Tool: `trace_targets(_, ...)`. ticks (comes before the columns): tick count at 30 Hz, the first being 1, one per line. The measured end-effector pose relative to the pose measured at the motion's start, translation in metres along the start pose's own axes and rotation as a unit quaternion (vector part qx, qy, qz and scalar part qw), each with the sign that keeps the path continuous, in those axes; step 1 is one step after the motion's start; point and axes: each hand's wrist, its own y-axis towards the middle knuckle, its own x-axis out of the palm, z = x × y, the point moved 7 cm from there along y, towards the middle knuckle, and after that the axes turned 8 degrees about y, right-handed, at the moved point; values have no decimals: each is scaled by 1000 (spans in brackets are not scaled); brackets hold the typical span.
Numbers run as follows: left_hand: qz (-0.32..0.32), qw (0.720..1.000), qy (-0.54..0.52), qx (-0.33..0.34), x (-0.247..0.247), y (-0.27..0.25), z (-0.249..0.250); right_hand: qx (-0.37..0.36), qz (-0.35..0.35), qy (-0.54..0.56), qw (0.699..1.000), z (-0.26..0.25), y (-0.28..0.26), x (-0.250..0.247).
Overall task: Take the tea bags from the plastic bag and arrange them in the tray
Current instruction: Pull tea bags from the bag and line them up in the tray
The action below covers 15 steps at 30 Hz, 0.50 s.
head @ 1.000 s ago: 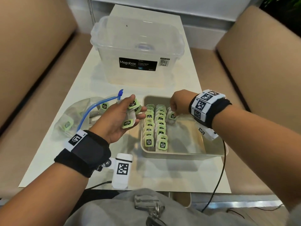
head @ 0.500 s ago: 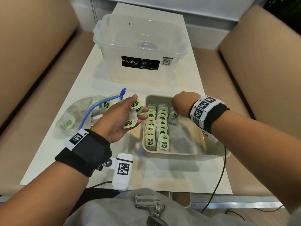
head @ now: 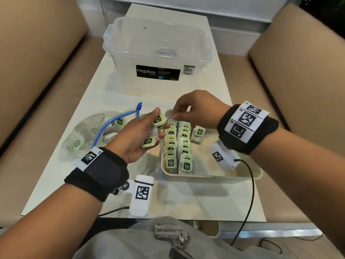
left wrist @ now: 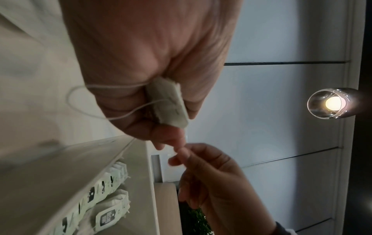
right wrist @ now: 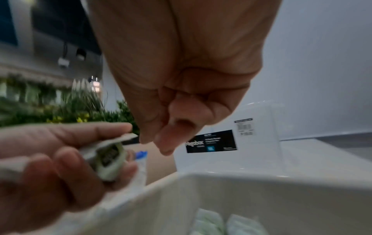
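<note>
Left hand (head: 137,136), palm up just left of the tray (head: 209,176), grips a small bunch of tea bags (head: 149,142) in curled fingers; count unclear, since the bags overlap. Right hand (head: 196,109) hovers over the tray's far left corner, fingertips (right wrist: 165,143) drawn together close to the held bunch; contact not resolvable, nothing seen between them. Two rows of tea bags stand in the tray with one loose bag (head: 199,132) beside them; plastic bag (head: 89,135), partly hidden behind the left hand, lies left with a few bags inside.
</note>
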Motion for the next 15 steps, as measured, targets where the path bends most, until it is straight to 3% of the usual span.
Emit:
trace_targets(8, -26, 999, -21, -3, 6, 5, 0, -7, 6, 28, 1000, -8, 13, 15)
trace_targets(15, -32, 999, -38, 18, 10, 7, 8, 19, 56, 170, 984, -5, 17, 0)
